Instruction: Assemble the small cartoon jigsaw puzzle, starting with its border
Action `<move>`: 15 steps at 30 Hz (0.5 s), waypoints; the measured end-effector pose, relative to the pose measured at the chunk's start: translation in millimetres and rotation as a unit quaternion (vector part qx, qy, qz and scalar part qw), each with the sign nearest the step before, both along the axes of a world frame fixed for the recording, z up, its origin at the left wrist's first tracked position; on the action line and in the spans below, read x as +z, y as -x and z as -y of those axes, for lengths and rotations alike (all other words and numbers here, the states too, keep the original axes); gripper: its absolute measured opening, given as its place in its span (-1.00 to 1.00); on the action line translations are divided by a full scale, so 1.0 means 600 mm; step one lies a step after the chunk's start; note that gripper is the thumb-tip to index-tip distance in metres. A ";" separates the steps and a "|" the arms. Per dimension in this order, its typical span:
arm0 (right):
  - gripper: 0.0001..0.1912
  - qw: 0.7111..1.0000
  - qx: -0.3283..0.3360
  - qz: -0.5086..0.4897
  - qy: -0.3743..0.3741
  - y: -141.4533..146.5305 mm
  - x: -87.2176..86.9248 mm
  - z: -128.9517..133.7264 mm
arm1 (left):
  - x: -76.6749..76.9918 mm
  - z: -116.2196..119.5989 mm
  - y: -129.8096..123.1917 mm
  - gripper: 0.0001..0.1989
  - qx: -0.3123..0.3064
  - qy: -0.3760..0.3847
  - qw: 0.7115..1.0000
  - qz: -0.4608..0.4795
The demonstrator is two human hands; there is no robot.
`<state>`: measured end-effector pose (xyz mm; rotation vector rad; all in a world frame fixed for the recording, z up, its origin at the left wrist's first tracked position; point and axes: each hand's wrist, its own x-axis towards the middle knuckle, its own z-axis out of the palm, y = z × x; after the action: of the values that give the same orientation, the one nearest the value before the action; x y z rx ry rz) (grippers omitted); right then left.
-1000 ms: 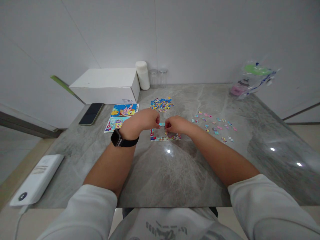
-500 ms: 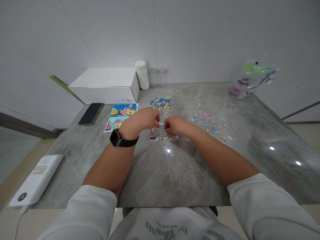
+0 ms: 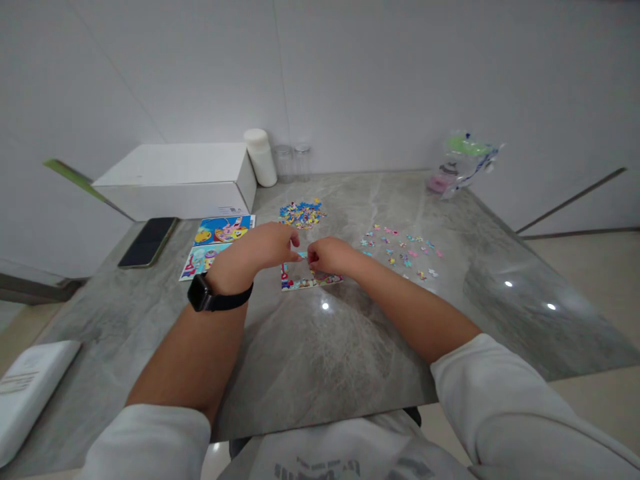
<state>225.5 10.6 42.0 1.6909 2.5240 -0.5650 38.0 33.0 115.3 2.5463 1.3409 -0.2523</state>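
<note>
A partly assembled jigsaw puzzle (image 3: 305, 284) lies on the grey table in front of me, its picture strip showing along the near edge and left side. My left hand (image 3: 270, 250) hovers at its upper left, thumb and index finger apart with nothing between them. It wears a black watch (image 3: 201, 293) on the wrist. Over the puzzle's right part, my right hand (image 3: 330, 255) has its fingers pinched together and pointing down at the puzzle; the fingertips hide whatever is between them. Loose puzzle pieces (image 3: 403, 257) are scattered to the right. A denser pile of pieces (image 3: 303, 215) sits behind my hands.
Cartoon picture cards (image 3: 225, 230) lie left of my left hand, beside a phone (image 3: 149, 243). A white box (image 3: 170, 193), white bottle (image 3: 261, 159) and two clear glasses (image 3: 302, 163) stand along the wall. A plastic bag (image 3: 463, 165) is back right; a white device (image 3: 37, 387) lies front left.
The view has turned to the right, so everything sits further left in the picture. Both hands stay over the puzzle in nearly the same pose, the right one still pinched.
</note>
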 end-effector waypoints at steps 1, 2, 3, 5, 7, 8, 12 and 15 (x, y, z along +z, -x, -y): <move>-0.78 1.000 -0.002 0.002 0.001 0.001 0.001 0.001 | -0.002 -0.002 0.000 -0.66 0.001 -0.002 1.000 -0.002; -0.77 1.000 -0.005 0.005 0.004 0.001 0.002 0.002 | -0.004 -0.004 0.000 -0.65 0.002 -0.004 1.000 -0.007; -0.77 1.000 -0.009 0.007 0.006 0.002 0.003 0.003 | -0.006 -0.006 0.000 -0.64 0.003 -0.005 1.000 -0.013; -0.76 1.000 -0.016 0.011 0.007 0.004 0.004 0.004 | -0.006 -0.008 0.000 -0.62 0.001 -0.004 1.000 -0.027; -0.76 1.000 -0.026 0.011 0.001 0.003 0.006 0.004 | -0.005 -0.008 0.001 -0.59 -0.005 0.000 0.999 -0.036; -0.76 0.999 -0.031 0.008 -0.004 0.001 0.009 0.003 | -0.003 -0.008 0.002 -0.59 -0.009 0.000 0.999 -0.036; -0.80 0.997 -0.055 -0.040 -0.045 -0.027 0.043 -0.003 | 0.009 -0.004 0.010 -0.60 -0.009 -0.017 1.000 -0.014; -0.85 0.982 -0.105 -0.109 -0.111 -0.074 0.095 0.002 | 0.022 0.001 0.013 -0.62 -0.003 -0.040 0.999 0.030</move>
<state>269.9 9.2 99.1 2.1009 2.6592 -0.5236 30.1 32.5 128.7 2.6006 1.3466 -0.1245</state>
